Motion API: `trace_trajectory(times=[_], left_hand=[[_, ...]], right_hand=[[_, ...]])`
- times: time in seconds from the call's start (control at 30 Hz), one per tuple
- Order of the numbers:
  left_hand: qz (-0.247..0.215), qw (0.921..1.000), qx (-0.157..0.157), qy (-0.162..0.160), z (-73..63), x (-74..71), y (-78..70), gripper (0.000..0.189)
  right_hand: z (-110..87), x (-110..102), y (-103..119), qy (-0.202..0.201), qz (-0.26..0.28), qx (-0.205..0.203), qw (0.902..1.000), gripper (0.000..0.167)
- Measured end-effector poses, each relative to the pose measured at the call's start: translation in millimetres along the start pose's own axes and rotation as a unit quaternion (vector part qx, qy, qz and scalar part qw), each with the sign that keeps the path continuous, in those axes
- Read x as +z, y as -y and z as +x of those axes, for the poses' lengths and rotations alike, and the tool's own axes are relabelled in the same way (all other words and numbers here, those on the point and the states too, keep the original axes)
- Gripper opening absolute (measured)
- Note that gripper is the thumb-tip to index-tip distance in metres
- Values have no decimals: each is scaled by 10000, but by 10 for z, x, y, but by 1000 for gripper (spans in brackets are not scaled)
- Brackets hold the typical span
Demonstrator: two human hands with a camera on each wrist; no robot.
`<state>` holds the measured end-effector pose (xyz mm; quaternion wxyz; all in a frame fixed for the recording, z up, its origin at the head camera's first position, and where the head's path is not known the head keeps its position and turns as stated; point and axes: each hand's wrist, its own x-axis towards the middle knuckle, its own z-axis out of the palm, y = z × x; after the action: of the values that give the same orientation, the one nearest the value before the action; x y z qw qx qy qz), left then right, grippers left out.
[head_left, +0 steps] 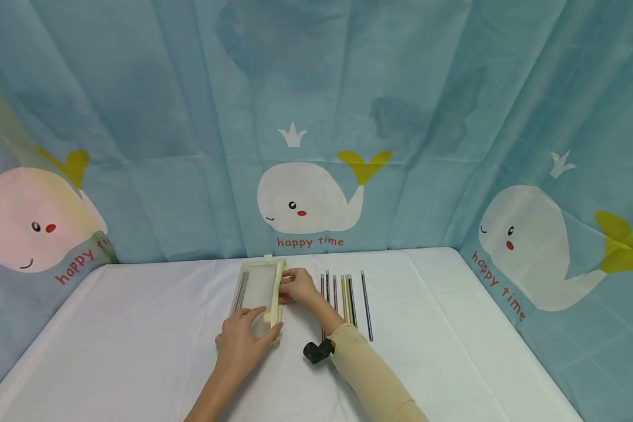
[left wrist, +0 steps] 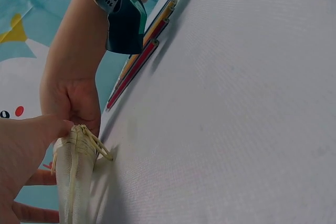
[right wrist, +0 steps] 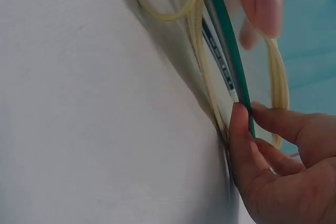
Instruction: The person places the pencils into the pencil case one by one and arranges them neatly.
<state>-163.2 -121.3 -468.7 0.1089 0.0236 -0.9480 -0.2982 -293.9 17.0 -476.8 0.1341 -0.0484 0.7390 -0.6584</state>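
Note:
A see-through mesh zip pouch [head_left: 259,287] with pale yellow trim lies on the table. My left hand [head_left: 242,340] holds it at the near end; in the left wrist view the thumb rests at the zip end with fingers behind. At the pouch's right edge is my right hand [head_left: 298,287]. In the right wrist view, the right hand [right wrist: 283,163] pinches the lower end of a green pencil [right wrist: 231,48] between thumb and fingers, within the unzipped opening. A dark pencil with printed markings [right wrist: 218,56] lies beside it. More pencils [head_left: 240,290] show through the pouch's left side.
Several pencils [head_left: 343,287], red, yellow and dark, lie in a loose row right of the pouch, partly behind my right forearm. One dark pencil [head_left: 367,305] sits apart at the row's right end. A blue whale-print curtain [head_left: 427,211] surrounds the white table [head_left: 137,346].

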Motion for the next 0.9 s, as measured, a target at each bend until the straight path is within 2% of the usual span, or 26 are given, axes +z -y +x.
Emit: trace_trajectory(times=[0.3,0.47,0.9], left_hand=[[-40,10000,5,-56,-9,6,5,56],[-36,10000,23,-76,-10,-4,-5,55],[-14,10000,27,-92,-17,5,1,57]], right_hand=[[9,90,-39,-66,-87,-245,9996,40],[-11,93,-18,-73,-122,-251,9996,39],[-103,-109,-15,-7,-157,-214,9996,36]])
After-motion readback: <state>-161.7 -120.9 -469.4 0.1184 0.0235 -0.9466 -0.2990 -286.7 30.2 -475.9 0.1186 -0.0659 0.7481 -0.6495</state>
